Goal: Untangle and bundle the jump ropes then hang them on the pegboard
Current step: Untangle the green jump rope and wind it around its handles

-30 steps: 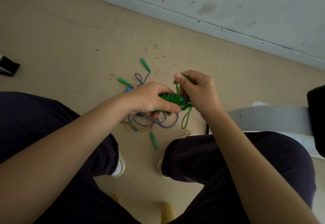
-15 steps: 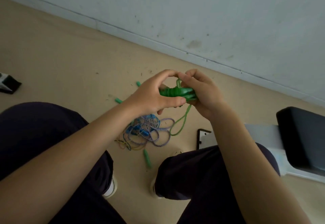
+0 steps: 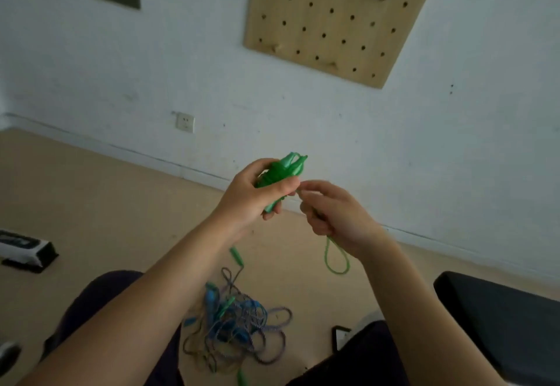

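Raised toward the pegboard (image 3: 339, 18), left hand (image 3: 257, 194) grips the green rope bundle (image 3: 280, 173); right hand (image 3: 336, 213) pinches its loose loop (image 3: 335, 256).

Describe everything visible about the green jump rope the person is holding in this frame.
The green jump rope looks like glossy plastic, its cord wound around the handles into a compact bundle. The left hand grips the bundle, held up in the air in front of the wall, handle ends pointing up past the fingers. A free loop of thin green cord hangs below the right hand, which pinches the cord beside the bundle. It is blurred, so finer detail cannot be told.
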Available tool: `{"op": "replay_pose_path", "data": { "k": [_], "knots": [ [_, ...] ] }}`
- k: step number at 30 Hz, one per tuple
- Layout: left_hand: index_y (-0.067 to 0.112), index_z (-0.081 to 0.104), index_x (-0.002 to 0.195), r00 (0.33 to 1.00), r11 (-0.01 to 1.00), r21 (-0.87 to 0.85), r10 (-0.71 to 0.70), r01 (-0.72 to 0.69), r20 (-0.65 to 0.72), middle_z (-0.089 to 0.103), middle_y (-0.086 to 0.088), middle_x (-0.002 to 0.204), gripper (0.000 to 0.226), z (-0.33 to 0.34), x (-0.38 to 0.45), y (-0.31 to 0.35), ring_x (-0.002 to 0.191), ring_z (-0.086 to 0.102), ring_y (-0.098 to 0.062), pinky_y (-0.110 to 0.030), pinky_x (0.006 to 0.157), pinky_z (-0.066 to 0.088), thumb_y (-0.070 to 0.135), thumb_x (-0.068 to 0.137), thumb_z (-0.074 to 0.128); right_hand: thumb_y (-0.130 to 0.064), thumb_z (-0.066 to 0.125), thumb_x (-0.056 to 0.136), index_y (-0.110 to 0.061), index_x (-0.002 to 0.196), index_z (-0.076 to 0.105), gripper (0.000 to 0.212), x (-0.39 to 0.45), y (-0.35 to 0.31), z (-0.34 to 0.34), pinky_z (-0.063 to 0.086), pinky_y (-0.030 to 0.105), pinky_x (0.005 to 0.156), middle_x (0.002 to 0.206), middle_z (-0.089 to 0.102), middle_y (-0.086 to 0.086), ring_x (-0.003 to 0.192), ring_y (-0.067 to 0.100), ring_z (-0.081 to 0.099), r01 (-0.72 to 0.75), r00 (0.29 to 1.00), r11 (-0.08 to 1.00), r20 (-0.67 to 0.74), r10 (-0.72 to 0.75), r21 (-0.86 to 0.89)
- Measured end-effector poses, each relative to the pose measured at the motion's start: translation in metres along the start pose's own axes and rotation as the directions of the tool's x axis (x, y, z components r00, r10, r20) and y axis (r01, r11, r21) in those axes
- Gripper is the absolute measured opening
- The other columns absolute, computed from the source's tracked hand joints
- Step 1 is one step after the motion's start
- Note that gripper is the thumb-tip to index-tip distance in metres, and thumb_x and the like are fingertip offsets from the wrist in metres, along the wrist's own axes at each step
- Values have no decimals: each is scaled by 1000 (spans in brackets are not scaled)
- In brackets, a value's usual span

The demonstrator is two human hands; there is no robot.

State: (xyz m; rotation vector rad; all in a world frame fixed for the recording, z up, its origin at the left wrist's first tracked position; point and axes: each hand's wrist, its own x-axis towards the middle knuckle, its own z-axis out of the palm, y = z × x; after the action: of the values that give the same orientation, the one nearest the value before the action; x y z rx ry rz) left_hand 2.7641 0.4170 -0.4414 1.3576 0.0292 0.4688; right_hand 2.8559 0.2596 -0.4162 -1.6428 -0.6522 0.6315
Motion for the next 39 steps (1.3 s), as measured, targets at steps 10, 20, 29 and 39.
{"op": "replay_pose_path", "data": {
  "k": [10, 20, 29, 39],
  "knots": [
    [24, 64, 110, 981, 972, 165, 180, -165, -76, 74, -4, 91, 27, 13, 14, 77, 68, 72, -25, -31, 49, 50, 20, 87, 77, -31, 53, 100, -18, 75, 64, 30, -16, -62, -9, 37, 25, 49, 56, 45, -3, 45, 14, 41, 248, 957, 920, -72, -282, -304],
    [20, 63, 112, 954, 959, 229, 217, -169, -206, 75, 3, 84, 31, 14, 75, 57, 65, 74, -25, -29, 47, 51, 20, 85, 79, -36, 57, 98, -24, 63, 64, 37, 25, -54, -33, 35, 22, 44, 51, 41, -8, 42, 12, 38, 210, 952, 916, -141, -271, -340],
    [15, 62, 109, 966, 983, 174, 96, -54, -241, 73, 0, 76, 33, -4, 123, -26, 59, 72, -27, -29, 47, 54, 24, 83, 81, -44, 63, 93, -22, 60, 54, 40, 79, 11, -65, 35, 14, 47, 48, 54, 1, 42, 8, 40, 301, 886, 895, -250, -390, -328],
    [22, 63, 108, 956, 983, 173, -17, 70, -293, 75, -6, 90, 30, -45, 137, -109, 64, 73, -27, -30, 50, 56, 26, 83, 81, -48, 66, 87, -22, 53, 50, 45, 126, 82, -76, 42, 12, 59, 49, 55, 4, 46, 13, 45, 271, 903, 959, -323, -284, -85]
  ]
}}
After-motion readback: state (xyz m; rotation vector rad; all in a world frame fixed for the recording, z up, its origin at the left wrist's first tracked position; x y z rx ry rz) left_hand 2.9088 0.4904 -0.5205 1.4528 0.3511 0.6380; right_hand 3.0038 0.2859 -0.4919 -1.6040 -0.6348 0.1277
